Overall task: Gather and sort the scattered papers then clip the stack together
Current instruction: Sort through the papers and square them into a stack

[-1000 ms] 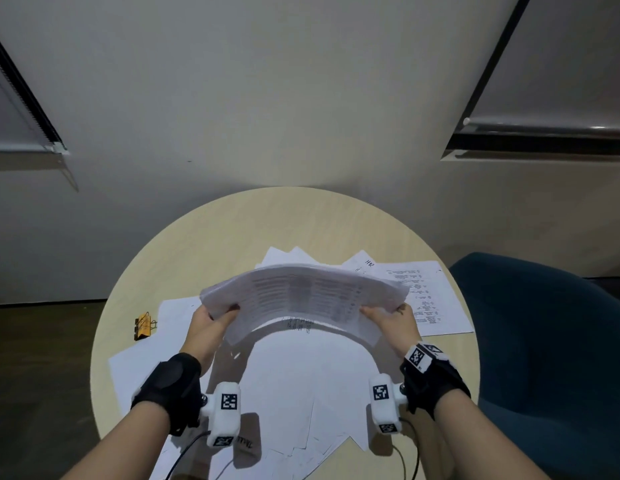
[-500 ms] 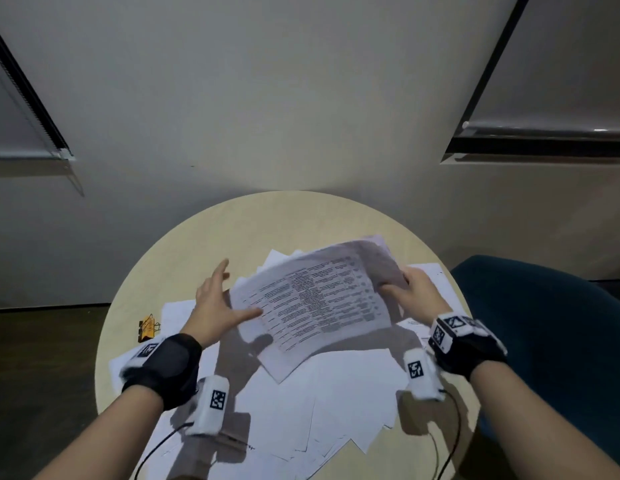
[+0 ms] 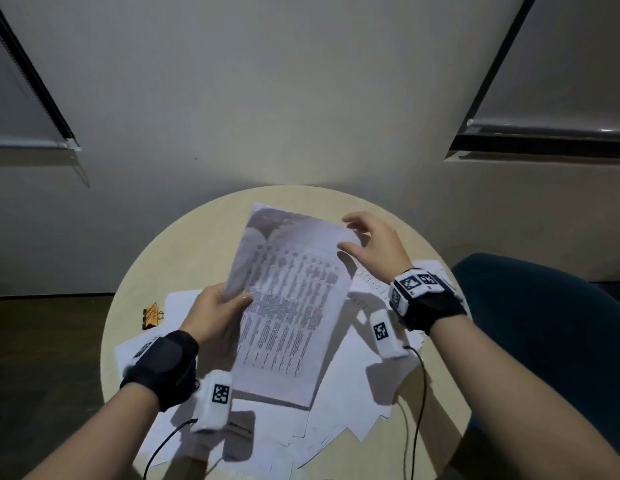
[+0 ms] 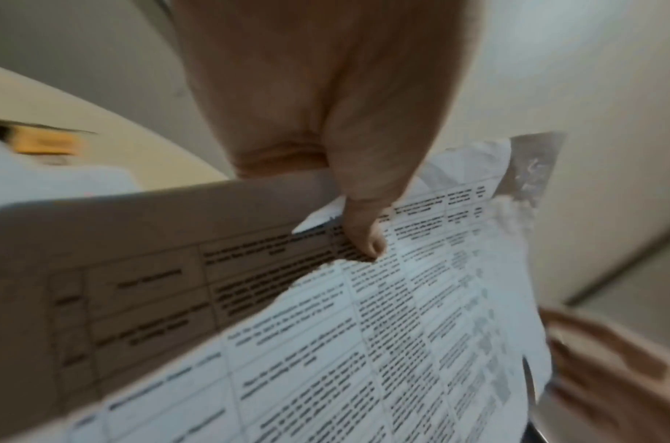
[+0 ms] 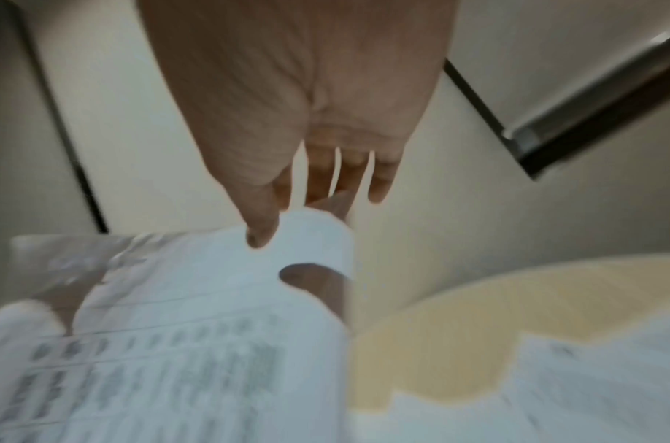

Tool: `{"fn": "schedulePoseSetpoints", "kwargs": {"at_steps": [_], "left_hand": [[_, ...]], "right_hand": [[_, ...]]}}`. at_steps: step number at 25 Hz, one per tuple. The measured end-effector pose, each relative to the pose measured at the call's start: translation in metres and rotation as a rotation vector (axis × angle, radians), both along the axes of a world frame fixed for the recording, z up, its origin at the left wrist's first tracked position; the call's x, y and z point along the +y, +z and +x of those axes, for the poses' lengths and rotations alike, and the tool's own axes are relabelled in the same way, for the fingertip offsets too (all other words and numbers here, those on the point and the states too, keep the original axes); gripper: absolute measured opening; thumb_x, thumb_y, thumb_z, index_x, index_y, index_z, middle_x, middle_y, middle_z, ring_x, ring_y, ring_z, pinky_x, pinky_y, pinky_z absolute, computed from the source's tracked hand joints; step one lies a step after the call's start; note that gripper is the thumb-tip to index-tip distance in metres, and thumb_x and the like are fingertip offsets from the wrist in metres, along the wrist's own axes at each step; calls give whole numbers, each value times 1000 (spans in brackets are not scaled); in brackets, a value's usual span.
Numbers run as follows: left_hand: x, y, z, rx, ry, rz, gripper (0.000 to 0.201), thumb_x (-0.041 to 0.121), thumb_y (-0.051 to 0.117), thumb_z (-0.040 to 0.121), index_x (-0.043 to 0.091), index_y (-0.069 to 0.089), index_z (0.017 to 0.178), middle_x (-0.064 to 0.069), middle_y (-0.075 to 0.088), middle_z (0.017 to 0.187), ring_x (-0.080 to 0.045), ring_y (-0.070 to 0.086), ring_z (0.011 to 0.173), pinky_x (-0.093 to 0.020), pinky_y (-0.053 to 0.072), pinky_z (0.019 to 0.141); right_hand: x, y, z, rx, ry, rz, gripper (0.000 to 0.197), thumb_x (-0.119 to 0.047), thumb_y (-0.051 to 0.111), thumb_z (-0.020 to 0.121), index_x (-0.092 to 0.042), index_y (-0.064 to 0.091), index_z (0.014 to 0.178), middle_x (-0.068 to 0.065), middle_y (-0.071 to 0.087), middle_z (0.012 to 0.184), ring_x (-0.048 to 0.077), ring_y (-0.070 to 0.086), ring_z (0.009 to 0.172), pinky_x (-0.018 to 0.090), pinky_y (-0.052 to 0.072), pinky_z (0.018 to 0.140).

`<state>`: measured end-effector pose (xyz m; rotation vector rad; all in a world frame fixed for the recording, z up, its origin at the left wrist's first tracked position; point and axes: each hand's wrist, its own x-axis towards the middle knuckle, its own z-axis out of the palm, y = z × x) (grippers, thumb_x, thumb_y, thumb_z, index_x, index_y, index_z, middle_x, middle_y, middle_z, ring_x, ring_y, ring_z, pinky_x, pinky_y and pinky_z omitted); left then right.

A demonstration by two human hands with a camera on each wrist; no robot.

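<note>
Both wrist views are blurred, so the print on the stack of papers (image 3: 287,306) is unreadable, and its underside hides my left fingers. My left hand (image 3: 215,313) grips the stack's left edge, thumb (image 4: 363,236) pressed on top. My right hand (image 3: 374,251) pinches the far right corner between thumb (image 5: 261,230) and fingers. The stack hangs tilted above the round table (image 3: 197,244), over the loose sheets (image 3: 336,420) spread there, some cut off at the lower edge. An orange binder clip (image 3: 151,315) lies left of my left hand, well apart from the stack.
</note>
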<state>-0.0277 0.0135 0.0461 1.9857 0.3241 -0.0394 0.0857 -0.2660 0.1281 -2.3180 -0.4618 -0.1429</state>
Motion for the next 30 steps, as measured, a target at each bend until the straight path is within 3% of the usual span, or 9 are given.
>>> {"fn": "schedulePoseSetpoints", "kwargs": {"at_steps": [3,7,9,11,14,18,21,24,30], "left_hand": [[38,-19,-31,93,280,-91,20,22,64,90,3,63,84,-12,65,82,-25,59,79,-34,46,71],[86,-46,-72,263,554,-164,32,21,66,89,-2,63,111,-20,68,105,-34,65,96,-49,51,94],[100,-60,-91,339,660,-237,24,16,64,91,-2,62,106,-17,66,82,-28,66,70,-39,58,71],[101,-72,-101,432,710,-325,11,11,59,94,1,58,90,-8,49,51,-17,47,35,-21,42,40],[102,-91,-103,512,647,-195,23,10,60,93,0,57,73,-11,48,49,-19,47,35,-25,41,42],[92,-103,-97,647,446,-20,22,20,64,91,-1,63,85,-18,64,77,-31,62,75,-33,46,71],[75,-112,-92,663,369,-43,29,16,61,91,5,56,66,-8,57,51,-25,54,54,-26,43,58],[70,-115,-82,699,268,-3,31,20,60,92,10,52,64,-4,57,56,-23,55,62,-26,40,58],[79,-112,-77,705,196,-64,38,16,61,92,8,49,58,-3,48,44,-17,44,40,-15,37,37]], "right_hand": [[6,-62,-10,306,-168,-19,58,-26,73,82,-16,46,133,7,53,129,21,53,116,34,43,98],[27,-145,-50,752,23,-353,67,-34,68,86,-14,37,142,8,46,143,25,50,126,31,42,96],[45,-168,-71,729,-44,-375,69,-39,64,83,-17,36,142,7,40,144,26,48,125,35,45,93],[66,-182,-82,676,-134,-378,77,-43,62,80,-17,31,146,7,28,151,27,33,137,40,40,103],[92,-189,-89,678,-113,-396,96,-52,62,80,-17,11,154,4,4,162,24,5,149,43,21,118],[110,-197,-90,654,-158,-461,104,-58,64,73,-17,12,152,9,22,154,30,24,141,43,31,111],[109,-200,-88,621,-174,-506,97,-57,67,71,-19,22,148,10,24,149,30,27,137,41,30,110],[103,-207,-82,572,-135,-619,95,-56,63,79,-19,14,151,13,5,159,31,7,147,44,17,118],[105,-207,-79,601,-174,-406,80,-41,75,73,-14,36,138,11,35,131,28,39,122,34,40,96]]}}
